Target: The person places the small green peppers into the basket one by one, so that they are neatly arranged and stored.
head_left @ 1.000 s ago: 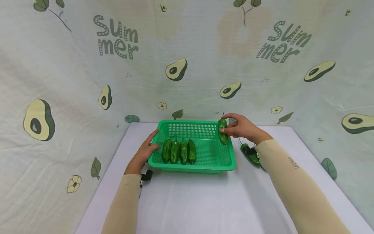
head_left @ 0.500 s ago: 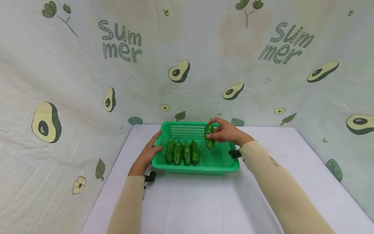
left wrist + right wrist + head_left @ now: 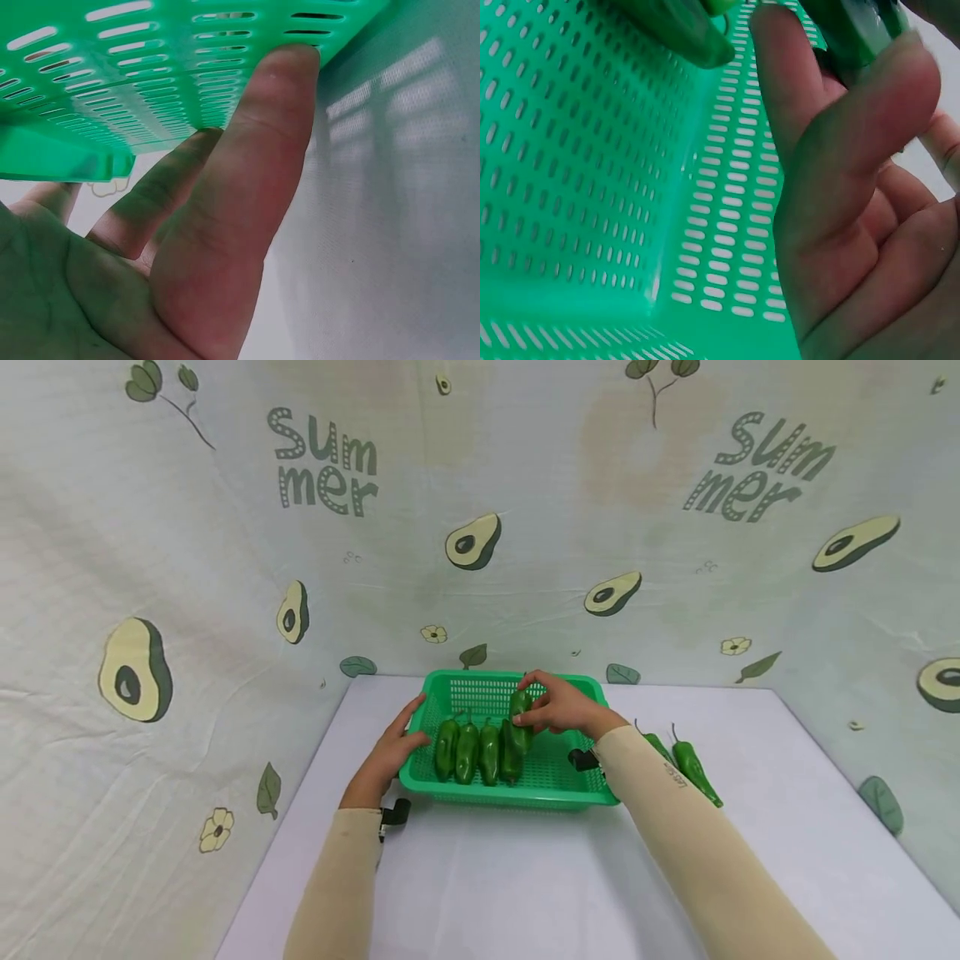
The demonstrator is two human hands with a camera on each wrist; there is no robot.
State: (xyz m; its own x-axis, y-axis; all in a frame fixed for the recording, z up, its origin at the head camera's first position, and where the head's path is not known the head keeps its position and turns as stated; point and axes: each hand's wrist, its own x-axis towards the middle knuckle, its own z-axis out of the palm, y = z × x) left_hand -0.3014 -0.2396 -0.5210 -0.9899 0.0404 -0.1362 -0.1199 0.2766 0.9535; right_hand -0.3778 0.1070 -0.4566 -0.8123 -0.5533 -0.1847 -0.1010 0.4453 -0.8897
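My right hand (image 3: 558, 706) pinches a green chili pepper (image 3: 522, 703) upright between thumb and fingers, over the middle of the green basket (image 3: 525, 795). The held pepper overlaps the rightmost of several green peppers (image 3: 467, 752) lined up side by side in the basket's left half. The right wrist view shows the thumb and fingers around the glossy pepper (image 3: 855, 30), and another pepper's tip (image 3: 705, 45) close by. My left hand (image 3: 386, 752) touches the basket's left side with spread fingers. In the left wrist view, straight fingers (image 3: 247, 165) rest against the slotted wall (image 3: 165, 82).
Two more green peppers, one (image 3: 693, 768) in plain sight and one (image 3: 660, 747) partly behind the right sleeve, lie on the white table (image 3: 510, 885) right of the basket. A printed cloth (image 3: 525, 527) hangs behind and along both sides.
My right hand has carried the pepper leftward from the basket's right rim to beside the row and lower. The left hand has stayed at the basket's left side.
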